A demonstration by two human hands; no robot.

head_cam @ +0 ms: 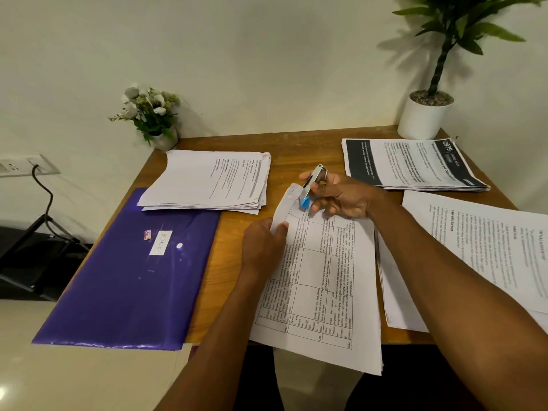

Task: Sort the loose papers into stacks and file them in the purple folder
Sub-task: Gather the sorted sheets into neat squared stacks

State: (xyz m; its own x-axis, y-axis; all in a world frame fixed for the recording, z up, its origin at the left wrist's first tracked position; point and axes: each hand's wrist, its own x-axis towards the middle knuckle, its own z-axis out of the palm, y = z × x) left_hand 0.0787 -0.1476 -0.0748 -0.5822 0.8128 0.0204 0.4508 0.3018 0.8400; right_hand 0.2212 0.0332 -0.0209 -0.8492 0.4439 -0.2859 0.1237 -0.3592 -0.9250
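Papers (326,280) in a thin, floppy sheaf overhang the table's (299,149) near edge; our left grip (261,247) pinches the top corner, and the right grip (341,197) clasps a stapler (311,185) there. Light and slippery, we judge; hold near the corner. Purple folder (127,271) lies left, a stack (207,179) overlapping its far end, others (415,164) right.

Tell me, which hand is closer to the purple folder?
The left. The left hand pinches the printed sheets just beside the purple folder; the right hand holds the stapler farther to the right.
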